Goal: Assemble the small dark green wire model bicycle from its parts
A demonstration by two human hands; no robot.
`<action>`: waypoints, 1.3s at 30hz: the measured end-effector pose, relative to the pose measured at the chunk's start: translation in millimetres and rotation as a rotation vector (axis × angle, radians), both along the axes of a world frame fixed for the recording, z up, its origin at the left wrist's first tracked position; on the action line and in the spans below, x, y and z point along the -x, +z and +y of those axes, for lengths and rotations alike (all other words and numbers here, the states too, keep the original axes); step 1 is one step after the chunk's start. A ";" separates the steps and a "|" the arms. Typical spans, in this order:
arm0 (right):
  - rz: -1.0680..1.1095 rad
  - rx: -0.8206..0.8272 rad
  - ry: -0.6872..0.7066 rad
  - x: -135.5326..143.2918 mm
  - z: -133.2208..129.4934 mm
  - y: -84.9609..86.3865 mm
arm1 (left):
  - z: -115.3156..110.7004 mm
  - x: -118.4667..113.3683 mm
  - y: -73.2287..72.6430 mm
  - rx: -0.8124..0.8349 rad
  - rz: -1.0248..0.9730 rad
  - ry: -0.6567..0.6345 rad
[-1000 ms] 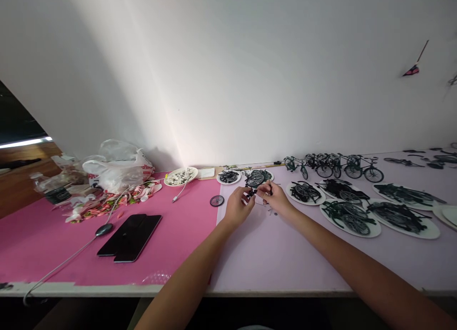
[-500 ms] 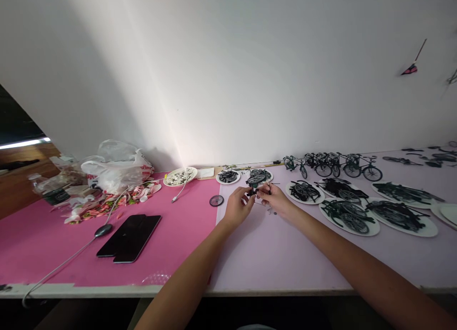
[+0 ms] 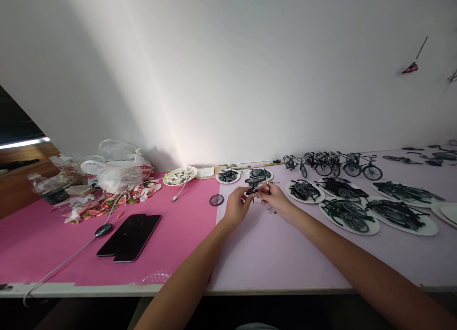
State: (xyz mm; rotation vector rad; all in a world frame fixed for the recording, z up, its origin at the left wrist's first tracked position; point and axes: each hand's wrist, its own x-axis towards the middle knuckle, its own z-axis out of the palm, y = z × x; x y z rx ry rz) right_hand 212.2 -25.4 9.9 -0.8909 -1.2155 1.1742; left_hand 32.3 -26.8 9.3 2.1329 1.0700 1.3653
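A small dark bicycle part (image 3: 251,192) is pinched between the fingertips of my left hand (image 3: 236,206). My right hand (image 3: 275,199) meets it from the other side, its thumb and fingertips closed at the same part. A thin stick-like tool (image 3: 267,180) points up from the right fingers; its lower end is hidden. Just beyond the hands lies a plate of dark parts (image 3: 259,174). Tiny pieces (image 3: 272,210) rest on the table under my right hand. Left of my left hand, a loose miniature bicycle wheel (image 3: 216,200) lies flat.
Assembled miniature bicycles (image 3: 333,165) stand along the wall. Several plates (image 3: 371,231) of wheels and frames cover the right side. Two dark phones (image 3: 137,238), a cable puck (image 3: 103,230), a plastic bag (image 3: 116,173) and a plate of pale bits (image 3: 180,176) are on the left.
The small dark part has turned slightly between my fingertips, and the stick-like tool in my right hand stands a little more upright. Both hands keep their place.
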 end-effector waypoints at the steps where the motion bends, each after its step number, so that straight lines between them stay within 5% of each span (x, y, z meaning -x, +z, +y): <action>1: -0.008 0.000 -0.001 0.0 -0.6 0.5 | 1.0 -0.2 -0.8 0.006 -0.007 -0.002; 15: -0.073 -0.103 -0.139 -17.4 9.8 8.7 | 1.8 3.5 7.2 0.230 -0.237 0.027; 21: -0.464 -0.192 -0.140 -30.0 9.8 13.0 | 4.7 3.3 7.4 0.271 -0.304 0.027; 26: -0.997 -0.197 -0.024 -42.8 8.6 13.0 | 7.6 3.5 5.3 0.294 -0.348 0.025; 39: -1.104 -0.171 0.186 -63.0 19.7 9.4 | 6.3 1.3 3.1 0.318 -0.339 0.021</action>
